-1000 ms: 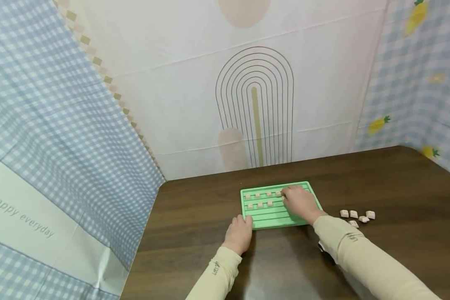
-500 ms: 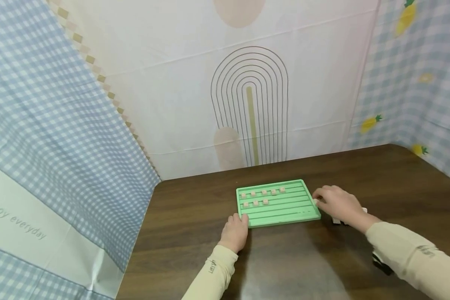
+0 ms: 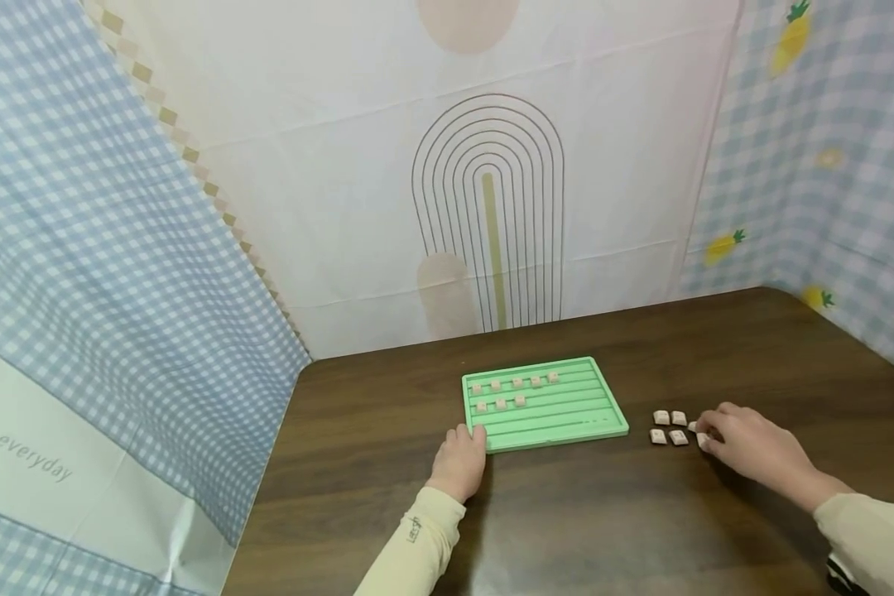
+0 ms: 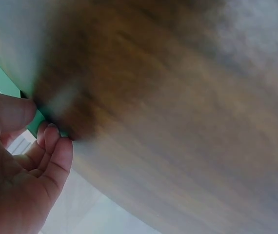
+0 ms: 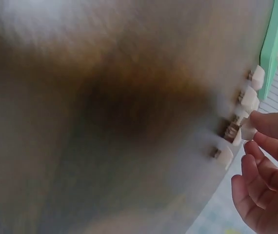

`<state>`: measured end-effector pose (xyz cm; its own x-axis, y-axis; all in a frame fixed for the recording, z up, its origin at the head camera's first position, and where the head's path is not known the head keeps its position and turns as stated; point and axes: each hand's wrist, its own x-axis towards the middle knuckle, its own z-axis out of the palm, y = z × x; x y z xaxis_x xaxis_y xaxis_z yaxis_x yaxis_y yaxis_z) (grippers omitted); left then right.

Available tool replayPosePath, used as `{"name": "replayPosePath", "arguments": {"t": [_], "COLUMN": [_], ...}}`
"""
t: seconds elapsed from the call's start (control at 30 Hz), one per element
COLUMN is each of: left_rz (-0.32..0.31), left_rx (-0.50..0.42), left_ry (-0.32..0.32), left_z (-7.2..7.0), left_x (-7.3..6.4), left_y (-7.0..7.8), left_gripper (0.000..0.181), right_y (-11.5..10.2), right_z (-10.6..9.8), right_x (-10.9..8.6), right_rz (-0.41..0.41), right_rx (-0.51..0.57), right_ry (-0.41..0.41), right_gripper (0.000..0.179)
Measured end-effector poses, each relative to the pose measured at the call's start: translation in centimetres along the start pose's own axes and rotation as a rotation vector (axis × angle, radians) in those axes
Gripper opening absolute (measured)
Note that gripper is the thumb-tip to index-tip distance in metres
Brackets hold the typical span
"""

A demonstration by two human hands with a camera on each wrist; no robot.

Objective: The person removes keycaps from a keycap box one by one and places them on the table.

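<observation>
I saw the green tray (image 3: 559, 418) flat on the brown surface (image 3: 551, 513), its back edge near the surface's back edge. Wood ran wide in front of the tray and out past both its short sides. A strip of wood lay between the tray and the loose caps (image 3: 679, 418) on the right.

The person's left grip (image 3: 458, 463) pinched the tray's near left corner, thumb and fingers bent around the rim. The right grip (image 3: 748, 443) was beside the loose caps, with a small white key cap (image 5: 248, 130) pinched between thumb and finger.

The tray looked like smooth plastic, with a low rim and long straight bars. On it, the set caps (image 3: 516, 383) stood five in the back row and three in the next. The caps were little blocks with sloping sides. The wood had dark streaks and a soft shine. Behind hung creased white cloth (image 3: 343, 207), with blue checked cloth (image 3: 156, 248) at the left.
</observation>
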<state>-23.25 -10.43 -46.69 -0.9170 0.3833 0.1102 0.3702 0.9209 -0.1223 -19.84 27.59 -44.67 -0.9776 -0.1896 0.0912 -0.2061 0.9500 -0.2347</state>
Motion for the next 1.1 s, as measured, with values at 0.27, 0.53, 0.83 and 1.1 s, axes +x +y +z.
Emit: {"name": "replayPosePath", "arguments": {"t": [0.27,0.53,0.83,1.1], "left_rz": [0.005,0.011,0.001,-0.007], "left_rx": [-0.024,-0.016,-0.028,-0.021], "left_ry": [0.020,0.037,0.022,0.023], "left_z": [-0.2,-0.2,-0.2,-0.5], "left_x": [-0.3,-0.2,-0.1,-0.2], "left_y": [0.0,-0.1,-0.2,-0.1], "left_gripper": [0.013,0.014,0.013,0.011], "right_y": [-0.5,-0.6,-0.9,-3.2], "right_z": [1.2,1.4,0.5,0.4], "right_x": [-0.1,-0.1,0.1,2.7], "right_rz": [-0.040,-0.021,-0.014,-0.046], "right_rx": [-0.089,-0.103,-0.086,-0.054], "right_ry": [0.044,0.052,0.059,0.105], "right_gripper": [0.006,0.006,0.014,0.012]}}
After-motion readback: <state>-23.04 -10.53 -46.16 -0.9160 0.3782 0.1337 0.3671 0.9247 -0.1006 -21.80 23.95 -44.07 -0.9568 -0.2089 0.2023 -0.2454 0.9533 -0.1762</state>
